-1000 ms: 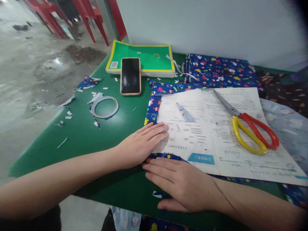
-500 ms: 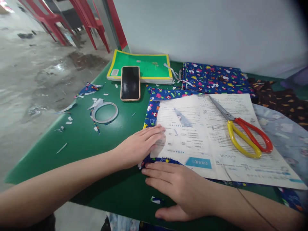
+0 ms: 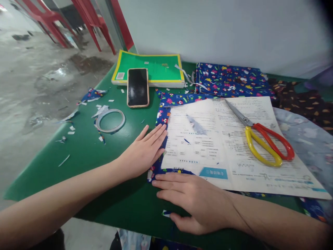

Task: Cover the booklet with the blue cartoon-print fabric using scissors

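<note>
An open printed booklet (image 3: 192,149) lies on a blue patterned cloth (image 3: 163,116), whose strips fold over its left edge and part of its top and bottom edges. My left hand (image 3: 145,150) rests flat on the left strip, fingers spread. My right hand (image 3: 189,201) lies flat along the bottom edge, fingertips at the lower left corner, thumb apart beside a small cloth scrap (image 3: 166,213). Scissors (image 3: 251,125) with one red and one yellow handle rest on the booklet's right page, blades pointing up and left.
On the green table (image 3: 85,166) are a tape roll (image 3: 110,121), a phone (image 3: 137,88) leaning on a green book (image 3: 148,67), and several scraps. Folded blue cloth (image 3: 231,80) and brown cloth (image 3: 299,102) lie at the back right. Red chairs (image 3: 95,21) stand beyond.
My left hand has slid left off the booklet page onto the cloth strip, and its thumb has spread away. My right hand has barely moved. The view has shifted slightly.
</note>
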A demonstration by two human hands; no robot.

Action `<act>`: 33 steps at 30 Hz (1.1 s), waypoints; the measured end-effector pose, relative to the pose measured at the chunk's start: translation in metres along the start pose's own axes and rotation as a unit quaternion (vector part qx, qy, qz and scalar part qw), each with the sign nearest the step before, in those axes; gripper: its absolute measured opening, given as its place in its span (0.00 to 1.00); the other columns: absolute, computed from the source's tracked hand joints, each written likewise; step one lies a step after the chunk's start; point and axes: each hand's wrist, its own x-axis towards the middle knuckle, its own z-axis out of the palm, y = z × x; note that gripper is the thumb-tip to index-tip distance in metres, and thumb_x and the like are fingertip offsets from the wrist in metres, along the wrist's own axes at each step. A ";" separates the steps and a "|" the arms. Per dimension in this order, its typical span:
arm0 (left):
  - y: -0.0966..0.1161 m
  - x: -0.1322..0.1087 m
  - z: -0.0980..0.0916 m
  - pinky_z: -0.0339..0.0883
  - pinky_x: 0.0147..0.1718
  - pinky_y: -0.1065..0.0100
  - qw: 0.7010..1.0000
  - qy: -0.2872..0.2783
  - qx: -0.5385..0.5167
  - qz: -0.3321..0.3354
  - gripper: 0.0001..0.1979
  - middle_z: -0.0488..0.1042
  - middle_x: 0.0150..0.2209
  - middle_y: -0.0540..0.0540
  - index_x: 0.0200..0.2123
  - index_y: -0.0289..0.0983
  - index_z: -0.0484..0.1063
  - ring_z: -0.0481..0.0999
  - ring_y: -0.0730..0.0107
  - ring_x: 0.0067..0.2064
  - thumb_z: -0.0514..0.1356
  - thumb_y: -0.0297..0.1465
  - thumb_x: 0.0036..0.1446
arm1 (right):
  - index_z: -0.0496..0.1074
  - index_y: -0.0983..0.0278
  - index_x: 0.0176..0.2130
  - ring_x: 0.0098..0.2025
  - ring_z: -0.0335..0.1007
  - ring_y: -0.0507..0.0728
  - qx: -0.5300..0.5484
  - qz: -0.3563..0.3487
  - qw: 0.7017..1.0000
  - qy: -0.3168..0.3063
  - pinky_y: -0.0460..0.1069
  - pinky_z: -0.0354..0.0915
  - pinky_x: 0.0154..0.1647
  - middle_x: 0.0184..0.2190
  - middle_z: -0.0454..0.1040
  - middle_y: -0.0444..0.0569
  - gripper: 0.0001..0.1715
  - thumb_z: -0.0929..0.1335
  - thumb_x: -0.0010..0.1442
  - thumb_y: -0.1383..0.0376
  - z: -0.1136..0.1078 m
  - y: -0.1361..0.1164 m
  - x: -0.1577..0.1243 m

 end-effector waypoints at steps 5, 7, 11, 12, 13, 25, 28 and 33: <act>0.001 0.000 -0.003 0.42 0.66 0.49 1.000 -0.010 0.011 -0.006 0.27 0.47 0.69 0.37 0.65 0.26 0.51 0.43 0.58 0.70 0.40 0.36 0.70 | 0.67 0.73 0.56 0.68 0.49 0.54 0.024 0.020 0.999 -0.015 0.48 0.45 0.69 0.63 0.61 0.54 0.28 0.60 0.61 0.61 -0.001 -0.001 0.002; 0.001 0.001 -0.003 0.43 0.66 0.49 1.000 -0.009 0.007 -0.008 0.26 0.48 0.69 0.37 0.65 0.27 0.52 0.44 0.58 0.70 0.40 0.36 0.70 | 0.67 0.72 0.56 0.68 0.49 0.54 0.030 0.022 0.999 -0.014 0.48 0.46 0.69 0.63 0.61 0.54 0.28 0.61 0.61 0.60 -0.001 -0.001 0.001; 0.003 0.003 -0.007 0.44 0.66 0.48 1.000 -0.002 -0.012 -0.021 0.26 0.52 0.68 0.37 0.63 0.29 0.56 0.47 0.57 0.70 0.44 0.39 0.69 | 0.67 0.72 0.56 0.68 0.49 0.54 0.038 0.023 0.999 -0.010 0.48 0.47 0.69 0.63 0.61 0.54 0.28 0.61 0.61 0.59 -0.002 0.000 0.001; 0.003 0.005 -0.008 0.44 0.66 0.48 1.000 0.003 -0.016 -0.025 0.26 0.53 0.68 0.36 0.62 0.29 0.58 0.47 0.56 0.70 0.45 0.39 0.68 | 0.67 0.72 0.55 0.68 0.49 0.54 0.039 0.024 0.999 -0.012 0.49 0.47 0.69 0.63 0.61 0.54 0.27 0.61 0.62 0.59 -0.002 0.000 0.001; 0.003 0.008 -0.009 0.44 0.66 0.48 0.999 0.007 -0.018 -0.028 0.25 0.54 0.67 0.34 0.60 0.28 0.60 0.47 0.55 0.70 0.46 0.39 0.68 | 0.68 0.72 0.55 0.68 0.49 0.53 0.039 0.025 0.999 -0.014 0.49 0.48 0.68 0.63 0.61 0.55 0.27 0.61 0.62 0.60 -0.003 0.000 0.002; -0.002 0.050 -0.008 0.49 0.64 0.51 0.996 0.029 -0.044 -0.070 0.24 0.55 0.65 0.25 0.51 0.26 0.63 0.53 0.49 0.68 0.49 0.43 0.66 | 0.69 0.72 0.53 0.67 0.49 0.52 0.041 0.007 0.999 0.015 0.49 0.49 0.68 0.62 0.63 0.54 0.24 0.60 0.65 0.60 -0.001 0.002 0.001; -0.001 0.057 -0.009 0.49 0.64 0.53 0.994 0.021 -0.053 -0.090 0.27 0.53 0.65 0.23 0.53 0.24 0.62 0.51 0.46 0.68 0.49 0.44 0.66 | 0.69 0.72 0.52 0.67 0.50 0.52 0.054 0.014 0.998 0.010 0.48 0.49 0.68 0.61 0.64 0.54 0.23 0.60 0.65 0.60 -0.003 0.001 0.001; -0.003 0.064 -0.008 0.49 0.64 0.52 0.994 0.011 -0.056 -0.093 0.31 0.51 0.66 0.23 0.59 0.24 0.57 0.47 0.47 0.69 0.48 0.45 0.66 | 0.70 0.72 0.51 0.64 0.56 0.51 0.059 0.033 0.997 0.023 0.47 0.52 0.67 0.58 0.69 0.54 0.22 0.60 0.65 0.62 -0.003 -0.001 0.002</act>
